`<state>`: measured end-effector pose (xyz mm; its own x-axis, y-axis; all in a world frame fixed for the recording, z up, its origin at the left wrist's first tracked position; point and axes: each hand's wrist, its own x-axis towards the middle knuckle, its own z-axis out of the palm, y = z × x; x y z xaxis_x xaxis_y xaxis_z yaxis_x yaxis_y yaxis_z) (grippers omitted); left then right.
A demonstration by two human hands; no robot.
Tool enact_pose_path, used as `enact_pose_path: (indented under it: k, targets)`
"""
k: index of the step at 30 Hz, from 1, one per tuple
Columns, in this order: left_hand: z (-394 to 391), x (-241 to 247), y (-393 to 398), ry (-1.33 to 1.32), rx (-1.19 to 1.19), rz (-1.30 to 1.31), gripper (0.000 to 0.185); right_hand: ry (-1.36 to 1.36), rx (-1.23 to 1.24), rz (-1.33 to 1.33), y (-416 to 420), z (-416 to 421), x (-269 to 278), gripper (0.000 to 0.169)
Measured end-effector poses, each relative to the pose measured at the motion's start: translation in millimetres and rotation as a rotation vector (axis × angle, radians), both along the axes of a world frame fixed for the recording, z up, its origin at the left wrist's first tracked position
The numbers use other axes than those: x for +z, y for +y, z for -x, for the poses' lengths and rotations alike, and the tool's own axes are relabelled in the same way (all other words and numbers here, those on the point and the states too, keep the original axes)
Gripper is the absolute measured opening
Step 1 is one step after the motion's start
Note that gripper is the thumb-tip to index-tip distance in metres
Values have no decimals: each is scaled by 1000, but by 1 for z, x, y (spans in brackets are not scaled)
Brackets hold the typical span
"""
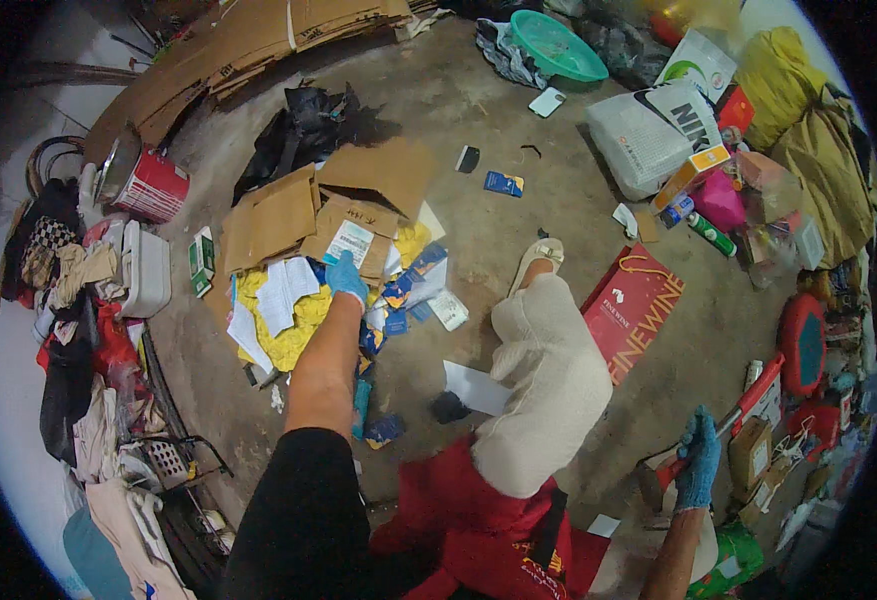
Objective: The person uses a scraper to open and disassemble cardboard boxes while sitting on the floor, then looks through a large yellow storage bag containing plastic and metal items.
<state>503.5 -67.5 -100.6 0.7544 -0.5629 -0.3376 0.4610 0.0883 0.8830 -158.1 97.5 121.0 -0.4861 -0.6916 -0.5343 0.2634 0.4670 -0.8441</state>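
Note:
My left hand [347,279], in a blue knit glove, reaches to the lower edge of a small cardboard box [356,236] with a white label. Whether its fingers grip the box is unclear. Around it lie open cardboard flaps [272,221], crumpled yellow paper [299,324], white paper sheets [287,294] and several dark blue printed packets [408,289]. At the lower right is my right hand [698,459], also in a blue glove, its fingers raised and close together. A red-handled tool [755,394] passes beside or behind that hand; its hold on it cannot be told.
Flattened cardboard [258,45] lies at the back left. A red paper bag [629,311] is right of my knee. White and yellow bags [776,86] stand at the back right, near a green basin [558,45]. Piled clothes [70,285] and a red bucket [154,187] line the left.

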Motion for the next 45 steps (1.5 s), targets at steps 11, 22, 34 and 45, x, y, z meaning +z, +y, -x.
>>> enact_pose_path:
  k: [11, 22, 34, 45]
  targets:
    - [-18, 15, -34, 346, -92, 62, 30, -3, -16, -108, -27, -21, -24, 29]
    - [-33, -31, -90, 386, -339, 100, 48, -6, -122, -143, -32, -29, -41, 11]
    - [87, 65, -75, -71, -856, -236, 17, -103, -51, -175, -18, 3, -88, 23]
    - [385, 105, -125, -927, -1843, -412, 53, -95, -19, -67, -55, -42, -191, 33]
